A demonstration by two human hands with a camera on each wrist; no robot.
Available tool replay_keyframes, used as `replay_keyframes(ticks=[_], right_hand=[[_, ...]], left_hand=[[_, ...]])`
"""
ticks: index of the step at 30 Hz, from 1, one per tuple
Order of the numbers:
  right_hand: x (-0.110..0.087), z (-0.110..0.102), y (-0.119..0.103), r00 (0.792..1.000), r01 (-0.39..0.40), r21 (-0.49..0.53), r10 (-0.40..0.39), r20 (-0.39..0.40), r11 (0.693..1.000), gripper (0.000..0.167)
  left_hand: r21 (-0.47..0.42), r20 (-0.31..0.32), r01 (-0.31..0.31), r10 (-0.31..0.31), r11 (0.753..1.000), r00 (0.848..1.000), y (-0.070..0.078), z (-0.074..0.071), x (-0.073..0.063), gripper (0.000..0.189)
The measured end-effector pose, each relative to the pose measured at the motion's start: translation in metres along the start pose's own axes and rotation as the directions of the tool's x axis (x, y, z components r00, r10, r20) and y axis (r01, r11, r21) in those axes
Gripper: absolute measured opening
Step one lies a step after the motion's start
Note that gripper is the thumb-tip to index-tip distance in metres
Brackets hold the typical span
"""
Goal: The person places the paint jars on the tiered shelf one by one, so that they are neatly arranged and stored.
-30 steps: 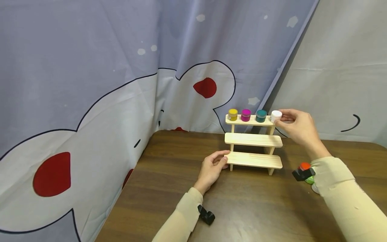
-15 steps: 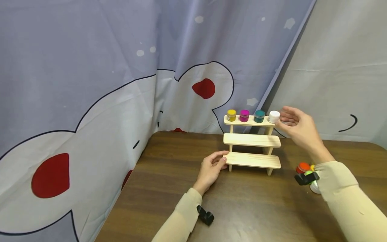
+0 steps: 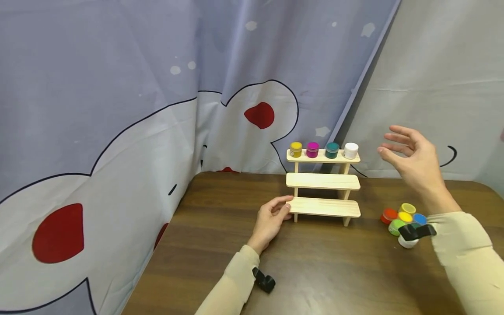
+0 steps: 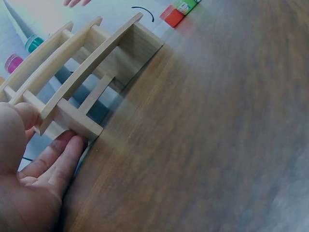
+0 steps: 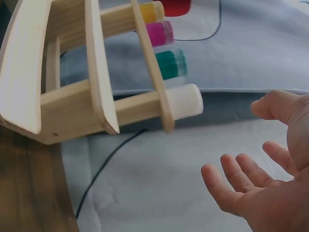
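A three-tier wooden display rack [image 3: 323, 180] stands on the table. Along its top shelf sit a dark yellow paint jar [image 3: 296, 150], a magenta jar [image 3: 312, 150], a teal jar [image 3: 332, 150] and a white jar [image 3: 351, 151]. My left hand [image 3: 269, 222] grips the left end of the bottom shelf; the left wrist view shows the thumb [image 4: 30, 115] at the board and fingertips against the side support. To the right of the rack, my right hand [image 3: 415, 157] is raised with fingers spread and holds nothing. The right wrist view has it apart from the white jar [image 5: 186, 102].
Several more paint jars cluster on the table at right, among them a red one [image 3: 389, 215], a light green one [image 3: 396, 227] and a blue one [image 3: 419, 219], partly behind the right wrist's black camera mount [image 3: 416, 232]. A printed curtain [image 3: 236, 52] hangs behind the brown table [image 3: 315, 262].
My right hand has let go of the white jar, leaving it on the top shelf, and moved away to the right. The left hand keeps its grip on the rack. More table jars show.
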State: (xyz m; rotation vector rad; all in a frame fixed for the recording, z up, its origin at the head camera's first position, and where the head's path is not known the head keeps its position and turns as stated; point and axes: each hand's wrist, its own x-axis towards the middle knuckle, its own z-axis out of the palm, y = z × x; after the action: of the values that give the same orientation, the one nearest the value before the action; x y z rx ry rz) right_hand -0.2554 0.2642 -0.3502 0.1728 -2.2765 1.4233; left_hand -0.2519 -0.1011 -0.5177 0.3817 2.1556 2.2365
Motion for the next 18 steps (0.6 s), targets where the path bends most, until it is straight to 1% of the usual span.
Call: replay_keyframes(ticks=[6,9,12,18], right_hand=[[-0.011,-0.027,-0.002,0.999,-0.013,0.040,0.015,-0.045,0.999,0.066],[-0.019,-0.039,-0.001,0.996,-0.026,0.030,0.029,-0.079,0.999,0.066],[-0.029,-0.049,0.003,0.992,-0.058,0.005,0.058,-0.111,0.998,0.066],[-0.053,-0.064,0.016,0.982,-0.099,-0.006,0.097,-0.160,0.995,0.065]], left_hand=[[-0.001,0.002,0.003,-0.003,1.000,1.000,0.000,-0.001,0.001,0.028],[-0.004,0.001,0.002,-0.002,1.000,1.000,0.000,-0.001,0.001,0.028],[-0.002,0.001,0.004,-0.004,1.000,1.000,0.001,-0.001,0.001,0.028],[0.009,0.000,0.009,-0.009,1.000,1.000,0.002,0.000,0.001,0.029]])
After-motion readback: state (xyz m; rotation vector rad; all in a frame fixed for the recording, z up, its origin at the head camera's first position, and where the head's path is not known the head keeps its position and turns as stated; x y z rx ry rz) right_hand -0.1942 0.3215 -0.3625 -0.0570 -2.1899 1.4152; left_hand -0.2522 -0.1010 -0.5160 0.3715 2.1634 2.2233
